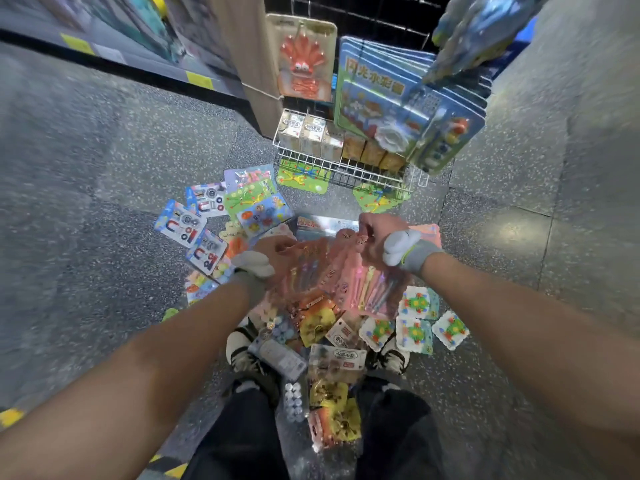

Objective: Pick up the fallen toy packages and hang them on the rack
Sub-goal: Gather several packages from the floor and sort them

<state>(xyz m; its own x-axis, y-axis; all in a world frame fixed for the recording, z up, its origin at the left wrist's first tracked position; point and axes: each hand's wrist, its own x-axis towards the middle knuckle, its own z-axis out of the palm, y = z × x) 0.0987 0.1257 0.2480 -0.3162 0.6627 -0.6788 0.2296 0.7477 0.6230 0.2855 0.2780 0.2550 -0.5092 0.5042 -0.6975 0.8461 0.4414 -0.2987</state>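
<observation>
Both hands hold a fanned bunch of pink toy packages with pen-like toys, lifted above the floor pile. My left hand grips the left side of the bunch near its top. My right hand pinches the upper edges at the right. Many fallen toy packages lie on the floor: blue magnet packs, green packs, white flower packs and orange-yellow packs. The rack, a black wire grid, stands ahead with an orange crab pack and blue packs hanging on it.
A white wire basket of small boxes hangs at the rack's foot. A wooden post stands left of the rack, shelving runs along the far left. My shoes stand among the packages on the speckled grey floor.
</observation>
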